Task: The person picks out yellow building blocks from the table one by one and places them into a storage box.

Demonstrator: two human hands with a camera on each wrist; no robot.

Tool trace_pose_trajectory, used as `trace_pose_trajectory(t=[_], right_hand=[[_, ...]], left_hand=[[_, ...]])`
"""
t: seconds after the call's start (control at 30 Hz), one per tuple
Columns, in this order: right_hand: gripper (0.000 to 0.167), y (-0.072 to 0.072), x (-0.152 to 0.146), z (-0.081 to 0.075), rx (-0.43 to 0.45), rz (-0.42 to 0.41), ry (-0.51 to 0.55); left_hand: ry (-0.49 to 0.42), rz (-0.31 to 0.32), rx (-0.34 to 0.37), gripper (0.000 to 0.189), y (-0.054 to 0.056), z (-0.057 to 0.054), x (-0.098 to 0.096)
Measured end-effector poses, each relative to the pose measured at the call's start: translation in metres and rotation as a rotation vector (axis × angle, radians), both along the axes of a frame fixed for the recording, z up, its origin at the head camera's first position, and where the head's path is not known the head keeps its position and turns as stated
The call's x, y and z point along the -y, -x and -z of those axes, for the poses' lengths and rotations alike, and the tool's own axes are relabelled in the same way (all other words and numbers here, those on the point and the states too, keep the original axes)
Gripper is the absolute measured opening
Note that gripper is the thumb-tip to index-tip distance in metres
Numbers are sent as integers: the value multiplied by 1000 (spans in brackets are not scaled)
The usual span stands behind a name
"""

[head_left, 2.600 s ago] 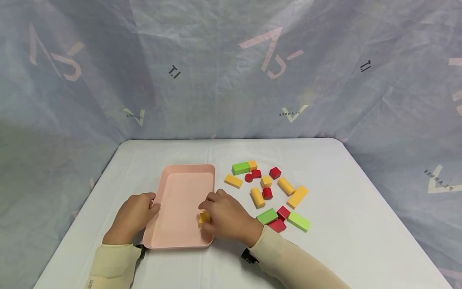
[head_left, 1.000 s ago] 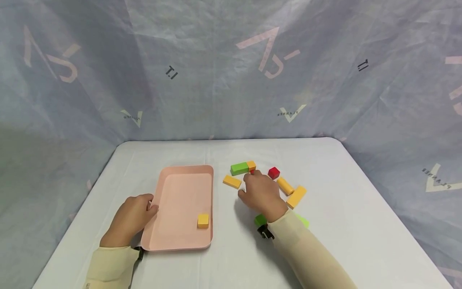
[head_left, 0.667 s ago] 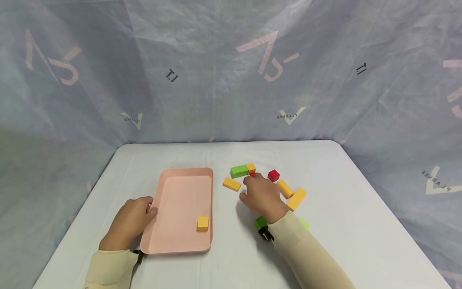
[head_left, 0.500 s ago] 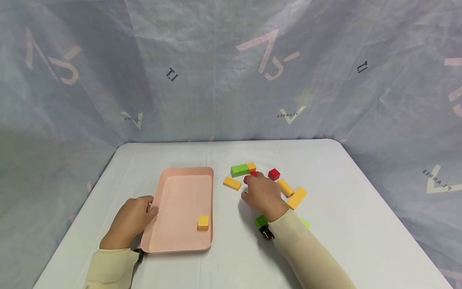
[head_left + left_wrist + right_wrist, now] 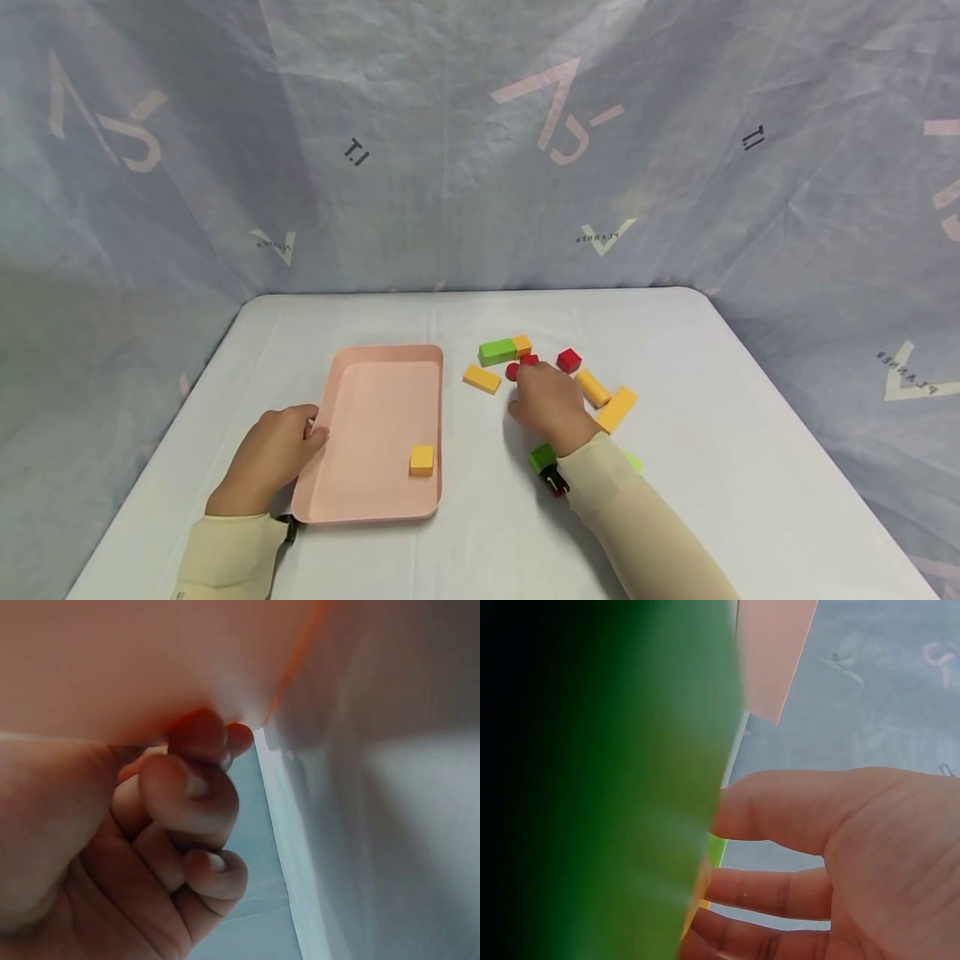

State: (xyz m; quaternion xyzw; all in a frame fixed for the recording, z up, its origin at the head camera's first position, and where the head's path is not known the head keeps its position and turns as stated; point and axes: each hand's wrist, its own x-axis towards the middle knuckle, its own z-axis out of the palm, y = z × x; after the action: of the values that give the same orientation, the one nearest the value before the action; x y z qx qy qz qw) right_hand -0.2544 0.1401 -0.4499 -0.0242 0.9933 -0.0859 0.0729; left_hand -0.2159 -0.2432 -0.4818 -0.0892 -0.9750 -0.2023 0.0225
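My left hand (image 5: 273, 454) grips the left rim of a pink tray (image 5: 367, 433), thumb over the edge. In the left wrist view, curled fingers (image 5: 191, 787) lie against the tray's underside. A yellow cube (image 5: 422, 461) rests inside the tray, near its right wall. My right hand (image 5: 553, 407) reaches down among the toy blocks, covering some of them. Just beyond its knuckles lie a red round block (image 5: 512, 372) and a small red block (image 5: 530, 361). In the right wrist view, a blurred green block (image 5: 645, 750) hides the fingertips; I cannot tell whether they hold anything.
Past the right hand are a green block (image 5: 497, 352), an orange cube (image 5: 522, 347) and a flat yellow block (image 5: 482, 379). Rightward lie a red cube (image 5: 569, 361), a yellow cylinder (image 5: 592, 388) and a yellow block (image 5: 618, 407). Another green block (image 5: 542, 457) shows beside the right wrist.
My right hand has let go of the yellow cube in the tray and moved right to the blocks. Lately it shifted slightly rightward, uncovering the red round block. The left hand stays on the rim.
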Motion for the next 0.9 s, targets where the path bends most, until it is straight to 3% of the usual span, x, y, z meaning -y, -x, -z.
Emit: trace_pose_trajectory(t=[0.37, 0.53, 0.9], right_hand=[[18, -2, 0, 2, 29, -36, -55], [19, -2, -1, 4, 73, -61, -103], [14, -1, -4, 2, 119, -57, -82]], left_hand=[[-10, -22, 26, 29, 1, 3, 1], [-11, -21, 25, 31, 0, 2, 1], [-16, -7, 13, 30, 1, -1, 1]])
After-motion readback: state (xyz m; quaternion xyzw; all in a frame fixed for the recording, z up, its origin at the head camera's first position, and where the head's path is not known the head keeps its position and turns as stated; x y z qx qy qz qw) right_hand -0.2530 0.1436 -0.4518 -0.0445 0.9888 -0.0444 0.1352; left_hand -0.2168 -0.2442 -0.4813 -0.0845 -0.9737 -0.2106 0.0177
